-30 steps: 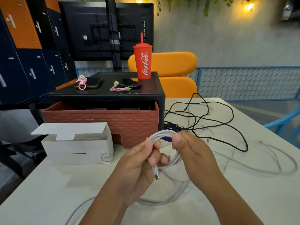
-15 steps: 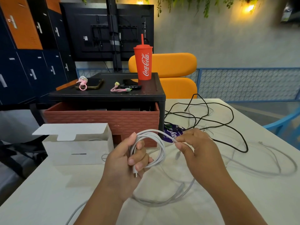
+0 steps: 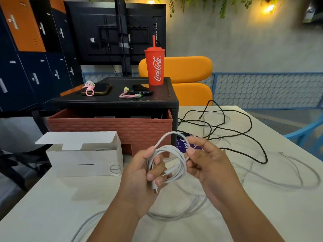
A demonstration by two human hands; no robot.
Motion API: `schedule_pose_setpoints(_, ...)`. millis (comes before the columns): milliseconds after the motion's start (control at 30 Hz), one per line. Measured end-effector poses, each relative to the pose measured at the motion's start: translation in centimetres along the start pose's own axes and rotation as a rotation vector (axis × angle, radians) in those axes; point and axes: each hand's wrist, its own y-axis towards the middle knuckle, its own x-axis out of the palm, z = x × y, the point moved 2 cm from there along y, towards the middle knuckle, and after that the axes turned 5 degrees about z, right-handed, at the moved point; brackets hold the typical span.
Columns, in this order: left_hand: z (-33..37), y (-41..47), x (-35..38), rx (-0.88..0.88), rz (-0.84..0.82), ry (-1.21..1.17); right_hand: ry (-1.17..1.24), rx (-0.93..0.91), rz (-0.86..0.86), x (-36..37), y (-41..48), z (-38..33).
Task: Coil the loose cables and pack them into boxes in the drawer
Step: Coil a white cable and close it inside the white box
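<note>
A: Step?
B: Coiling. The left hand [image 3: 139, 175] has its fingers curled round the loops of the white cable [image 3: 176, 154], held above the tabletop [image 3: 52, 206], and the plug end hangs below. The right hand [image 3: 208, 165] pinches the strand at the coil's upper right.
A: Next?
B: My guess is the right hand feeds the slack lying on the tabletop into another loop. There's plenty left, so it's partway. Then it goes into the white box [image 3: 83, 161], flap open, left of the hands by the brick-patterned drawer [image 3: 111, 126].
A: Rest?
B: A black cable [image 3: 244, 142] lies tangled at right, uncoiled. A red cup [image 3: 154, 67] stands on the black stand [image 3: 113, 100]. Behind are an orange chair [image 3: 188, 70], lockers [image 3: 26, 49] and a dark screen [image 3: 104, 32].
</note>
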Motion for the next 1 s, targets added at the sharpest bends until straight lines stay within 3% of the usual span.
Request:
schedule_pose_setpoints(233, -0.1, 0.3, 0.0, 0.112, 0.051, 0.018, -0.131, 0.045, -0.105, 1.0, -0.3, 1.1)
schedule_pose_setpoints(400, -0.5, 0.2, 0.0, 0.101, 0.062, 0.046, -0.211, 0.06, -0.201, 1.9, -0.7, 2.1)
schedule_pose_setpoints(600, -0.4, 0.5, -0.1, 0.145, 0.115, 0.096, -0.304, 0.128, -0.137, 1.7, -0.4, 2.4)
schedule_pose_setpoints(900, 0.8, 0.8, -1.3, 0.265, 0.204, 0.075, -0.341, 0.163, -0.207, 0.9, -0.6, 1.2)
schedule_pose_setpoints(1000, 0.7, 0.9, -1.3, 0.256, 0.204, 0.053, -0.419, 0.079, -0.167, 0.8, -0.5, 0.7)
